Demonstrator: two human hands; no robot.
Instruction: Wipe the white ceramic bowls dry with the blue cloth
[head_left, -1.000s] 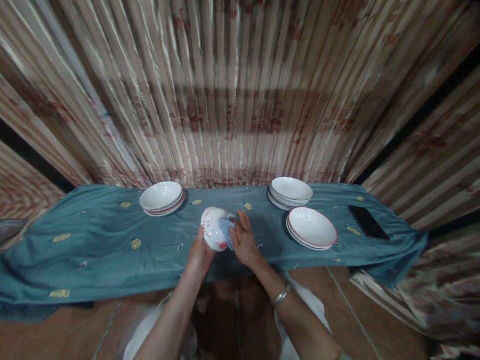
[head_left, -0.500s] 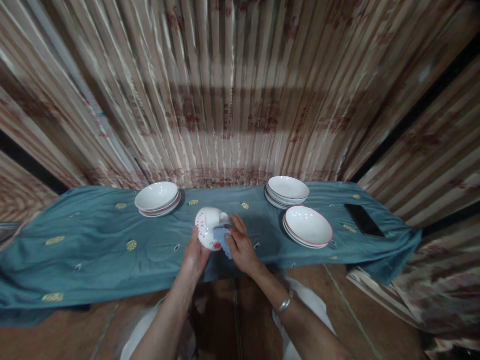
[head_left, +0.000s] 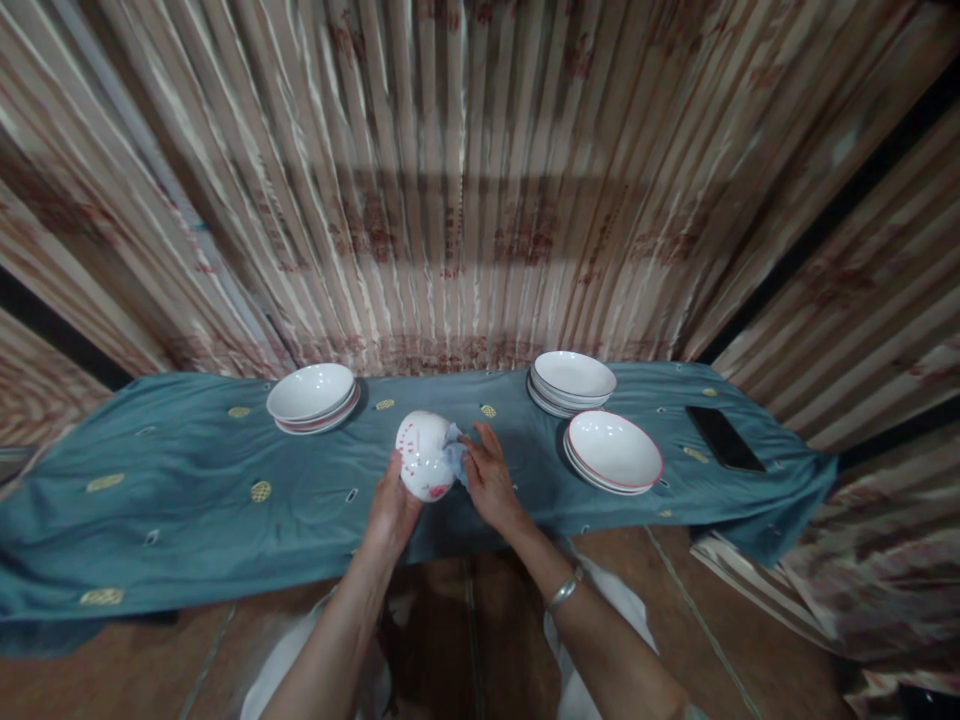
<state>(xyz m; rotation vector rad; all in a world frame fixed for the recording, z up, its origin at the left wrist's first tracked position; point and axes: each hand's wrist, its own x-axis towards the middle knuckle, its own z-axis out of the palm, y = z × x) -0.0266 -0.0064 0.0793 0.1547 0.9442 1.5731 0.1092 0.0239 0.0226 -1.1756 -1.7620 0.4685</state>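
Observation:
Over the near middle of the table, my left hand (head_left: pixel 394 505) grips a white bowl (head_left: pixel 424 457) with red lettering and a red flower on its rounded outside. The bowl is tilted, and its inside is hidden from view. At its right side, my right hand (head_left: pixel 489 480) is closed on a small light-blue cloth (head_left: pixel 456 455), pressed against the bowl's surface. Part of the cloth is covered by the fingers.
A teal patterned tablecloth (head_left: pixel 187 500) covers the long table. White dishes stand in a left stack (head_left: pixel 311 392), a back-right stack (head_left: pixel 574 375) and a red-rimmed front-right stack (head_left: pixel 615 450). A black phone (head_left: pixel 724 437) lies far right. Curtains (head_left: pixel 450 200) hang behind.
The cloth and my right hand have shifted right, from the bowl's front to its right side. The bowl has turned slightly in my left hand, showing more of its rounded surface.

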